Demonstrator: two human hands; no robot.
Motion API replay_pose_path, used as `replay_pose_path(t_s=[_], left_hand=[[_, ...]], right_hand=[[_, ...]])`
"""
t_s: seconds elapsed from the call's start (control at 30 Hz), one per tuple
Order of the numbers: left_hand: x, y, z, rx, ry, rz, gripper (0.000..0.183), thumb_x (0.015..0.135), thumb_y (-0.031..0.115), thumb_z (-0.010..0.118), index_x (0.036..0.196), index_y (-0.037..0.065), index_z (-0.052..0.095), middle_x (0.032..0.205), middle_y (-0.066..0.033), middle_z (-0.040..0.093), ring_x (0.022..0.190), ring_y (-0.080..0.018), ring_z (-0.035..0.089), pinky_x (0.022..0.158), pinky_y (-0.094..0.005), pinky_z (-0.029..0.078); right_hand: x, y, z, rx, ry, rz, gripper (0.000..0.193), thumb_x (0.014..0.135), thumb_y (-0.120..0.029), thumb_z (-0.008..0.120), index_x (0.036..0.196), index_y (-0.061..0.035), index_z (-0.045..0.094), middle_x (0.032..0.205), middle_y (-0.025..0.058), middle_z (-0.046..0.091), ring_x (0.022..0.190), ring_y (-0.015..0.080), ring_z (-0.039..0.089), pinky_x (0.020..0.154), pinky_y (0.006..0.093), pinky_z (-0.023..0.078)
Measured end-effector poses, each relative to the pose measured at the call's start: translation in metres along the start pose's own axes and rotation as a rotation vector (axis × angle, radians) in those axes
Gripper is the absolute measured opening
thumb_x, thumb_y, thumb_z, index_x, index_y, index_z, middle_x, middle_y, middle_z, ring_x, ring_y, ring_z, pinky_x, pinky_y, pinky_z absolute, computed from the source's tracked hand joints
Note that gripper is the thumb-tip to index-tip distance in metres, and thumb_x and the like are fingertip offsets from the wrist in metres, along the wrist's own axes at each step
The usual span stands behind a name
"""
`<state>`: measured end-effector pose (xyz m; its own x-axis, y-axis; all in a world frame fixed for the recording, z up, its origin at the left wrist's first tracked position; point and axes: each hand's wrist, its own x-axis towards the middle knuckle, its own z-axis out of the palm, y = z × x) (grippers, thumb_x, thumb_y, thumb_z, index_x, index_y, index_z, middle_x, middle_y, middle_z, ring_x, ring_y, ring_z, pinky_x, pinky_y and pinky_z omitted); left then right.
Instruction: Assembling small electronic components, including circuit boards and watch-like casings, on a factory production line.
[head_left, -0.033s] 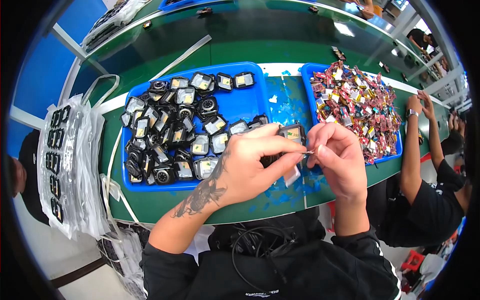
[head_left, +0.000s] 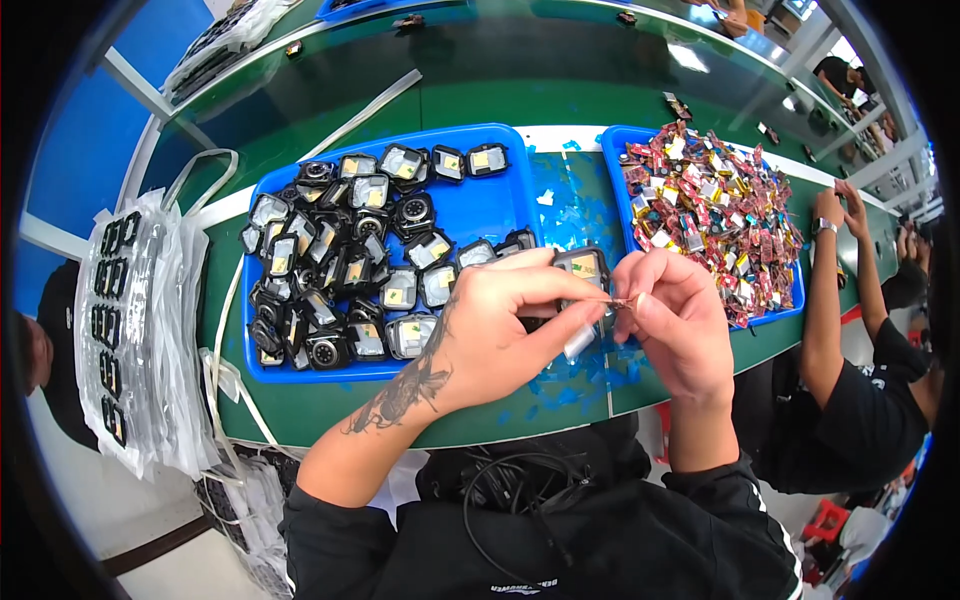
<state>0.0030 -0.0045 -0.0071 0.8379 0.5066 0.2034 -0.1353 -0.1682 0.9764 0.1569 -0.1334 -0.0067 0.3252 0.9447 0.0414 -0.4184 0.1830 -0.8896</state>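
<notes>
While the person works facing the green bench (head_left: 450,432), both hands meet near its front edge, and I take that meeting point as the centre of the clock. The left hand (head_left: 505,325) comes in from eight o'clock, thumb and forefinger closed to a pinch. The right hand (head_left: 682,325) comes in from four o'clock, thumb and forefinger likewise pinched, its other fingers loosely curled. Between the fingertips sits a thin reddish part (head_left: 622,303); a grip from two sides probably steadies so slight a piece.

At seven o'clock, just below the left fingertips, a pale piece (head_left: 578,343) shows; whether it joins the thin part cannot be told. At eleven o'clock, close behind the fingers, stands a dark casing (head_left: 585,263) with a tan patch. Its support is hidden.

A blue tray (head_left: 482,210) at ten o'clock contains black watch-like casings (head_left: 402,287). A second tray (head_left: 614,178), at one o'clock, contains heaped red, white and yellow parts (head_left: 700,205). Such placement appears to separate the two kinds and keep both within reach. Blue scraps (head_left: 562,228) litter the bench between the trays.
</notes>
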Motion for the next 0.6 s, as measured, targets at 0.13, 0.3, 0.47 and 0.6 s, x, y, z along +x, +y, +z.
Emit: replay_pose_path(t_s=[0.13, 0.3, 0.47, 0.6], left_hand=[[-0.001, -0.002, 0.002, -0.14, -0.022, -0.144, 0.012, 0.086, 0.002, 0.07, 0.097, -0.002, 0.072, 0.083, -0.0061, 0.067, 0.074, -0.007, 0.06, 0.064, -0.0227, 0.048], [0.0, -0.003, 0.008, -0.248, 0.002, -0.166, 0.024, 0.087, -0.004, 0.065, 0.111, -0.004, 0.067, 0.098, -0.0096, 0.067, 0.086, -0.0093, 0.062, 0.072, -0.0223, 0.05], [0.001, -0.002, 0.004, -0.248, -0.011, -0.161, 0.036, 0.087, -0.009, 0.061, 0.123, -0.004, 0.061, 0.111, -0.012, 0.064, 0.096, -0.011, 0.062, 0.077, -0.0222, 0.051], [0.002, -0.002, 0.006, -0.183, 0.004, -0.109, 0.039, 0.087, -0.01, 0.06, 0.125, -0.004, 0.059, 0.112, -0.0117, 0.063, 0.098, -0.0117, 0.063, 0.078, -0.0224, 0.052]], right_hand=[[-0.005, 0.002, 0.004, -0.06, 0.077, 0.01, 0.013, 0.086, 0.003, 0.067, 0.094, 0.0001, 0.058, 0.093, 0.0048, 0.06, 0.082, 0.0082, 0.06, 0.07, 0.021, 0.051], [-0.003, 0.009, 0.015, -0.376, 0.22, -0.195, 0.028, 0.081, 0.008, 0.07, 0.103, 0.0004, 0.054, 0.091, 0.0042, 0.06, 0.082, 0.0066, 0.059, 0.07, 0.019, 0.05], [0.002, 0.013, 0.014, -0.514, 0.249, -0.206, 0.03, 0.082, 0.006, 0.07, 0.105, 0.0001, 0.053, 0.089, 0.0029, 0.059, 0.082, 0.0056, 0.058, 0.069, 0.0189, 0.049], [0.001, 0.015, 0.016, -0.539, 0.26, -0.234, 0.029, 0.082, 0.006, 0.071, 0.105, -0.0003, 0.053, 0.09, 0.0023, 0.058, 0.081, 0.0056, 0.059, 0.067, 0.0191, 0.049]])
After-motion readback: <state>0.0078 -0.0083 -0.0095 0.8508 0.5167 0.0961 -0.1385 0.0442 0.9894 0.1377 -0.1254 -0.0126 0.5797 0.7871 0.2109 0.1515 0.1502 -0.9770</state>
